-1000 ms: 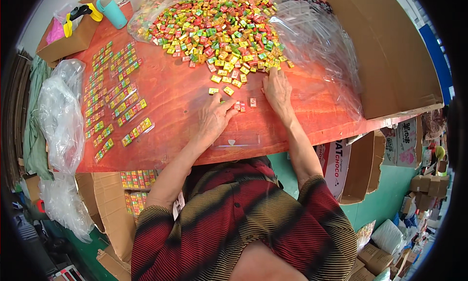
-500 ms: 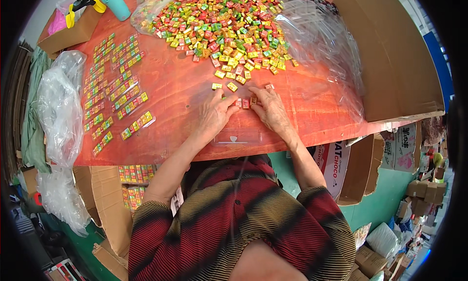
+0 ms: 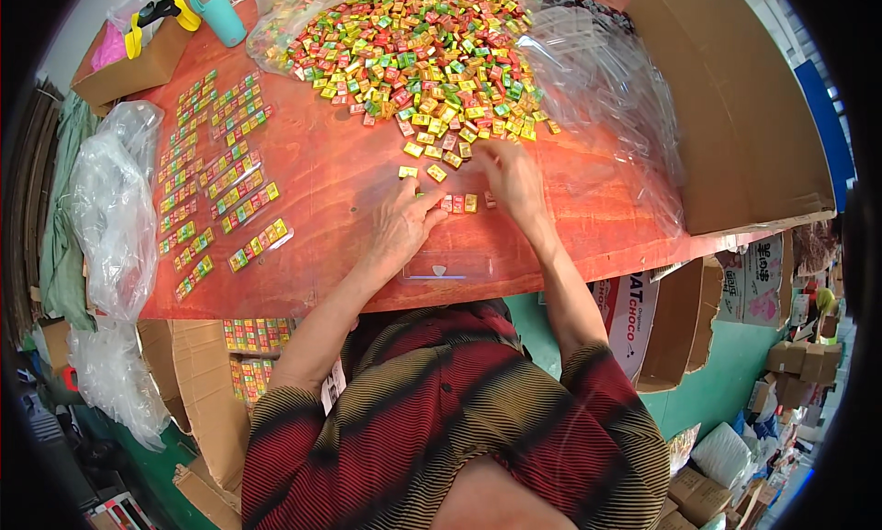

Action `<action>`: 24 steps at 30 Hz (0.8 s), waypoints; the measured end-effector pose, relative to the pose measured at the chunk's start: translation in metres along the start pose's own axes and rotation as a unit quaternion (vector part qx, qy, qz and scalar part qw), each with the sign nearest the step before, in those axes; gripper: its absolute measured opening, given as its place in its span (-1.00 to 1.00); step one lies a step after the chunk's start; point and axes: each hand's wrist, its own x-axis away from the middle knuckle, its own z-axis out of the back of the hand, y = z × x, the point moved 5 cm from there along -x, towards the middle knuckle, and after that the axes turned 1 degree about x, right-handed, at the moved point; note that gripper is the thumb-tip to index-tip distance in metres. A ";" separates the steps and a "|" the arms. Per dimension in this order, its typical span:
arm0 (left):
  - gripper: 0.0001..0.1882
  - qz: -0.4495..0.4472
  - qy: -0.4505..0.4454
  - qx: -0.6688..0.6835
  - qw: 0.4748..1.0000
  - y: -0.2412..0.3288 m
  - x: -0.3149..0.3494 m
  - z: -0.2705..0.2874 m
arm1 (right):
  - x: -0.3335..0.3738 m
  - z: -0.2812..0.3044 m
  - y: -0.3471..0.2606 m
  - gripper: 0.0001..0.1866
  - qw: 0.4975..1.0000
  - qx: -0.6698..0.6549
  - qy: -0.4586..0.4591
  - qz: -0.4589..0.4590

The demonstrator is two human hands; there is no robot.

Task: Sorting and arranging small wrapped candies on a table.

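Both bare arms reach up from the lower part of the frame. The left forearm (image 3: 322, 332) slants up and rightward to the left hand (image 3: 401, 219), back uppermost near the centre, thumb and index finger apart. The right forearm (image 3: 571, 296) leans leftward; I see the right hand (image 3: 514, 181) higher, fingers bent, their tips blurred.
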 end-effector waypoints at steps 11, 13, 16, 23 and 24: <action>-0.72 -0.002 0.002 0.005 1.000 0.000 -0.003 0.000 | -0.069 -0.003 0.042 -0.89 0.975 0.181 0.096 -0.082; -0.72 0.002 -0.004 0.010 1.000 0.000 -0.003 -0.001 | -0.068 0.000 0.041 -0.88 0.972 0.200 0.099 -0.076; -0.72 -0.002 -0.003 0.004 1.000 -0.003 -0.002 -0.004 | -0.070 -0.002 0.040 -0.86 0.974 0.211 0.062 -0.050; -0.71 -0.009 -0.004 0.004 1.000 -0.002 -0.001 -0.002 | -0.063 0.003 0.044 -0.79 0.985 0.155 0.064 0.029; -0.71 -0.008 -0.007 0.005 1.000 -0.001 -0.002 -0.002 | -0.063 0.004 0.046 -0.79 0.985 0.151 0.076 0.032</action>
